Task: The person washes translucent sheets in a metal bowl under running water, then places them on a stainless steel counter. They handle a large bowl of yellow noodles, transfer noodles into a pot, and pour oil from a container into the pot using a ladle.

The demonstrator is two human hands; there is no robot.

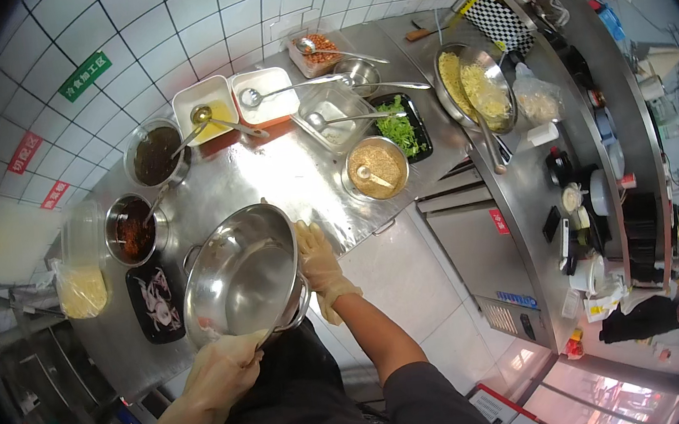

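A wide stainless steel bowl (246, 273) with loop handles is tilted at the counter's front edge; a small reddish smear shows inside, otherwise only bare metal. My left hand (223, 373), in a loose clear plastic glove, grips the bowl's near rim. On the bowl's right side is my right hand (318, 252), gloved too, its fingers stretched forward along the wall; whether they press on the bowl or the counter I cannot tell. Left of the bowl lies a black tray of sliced onion (158, 302). Beyond its right side stands a steel pot of tan granules (377, 168) with a spoon.
Along the tiled wall stand a pot of dark liquid (157, 154), a pot of red chili sauce (133, 232), a white tub of yellow oil (205, 111), peanuts (318, 48) and chopped greens (399, 130). A steel bowl of noodles (476, 86) sits on the right counter.
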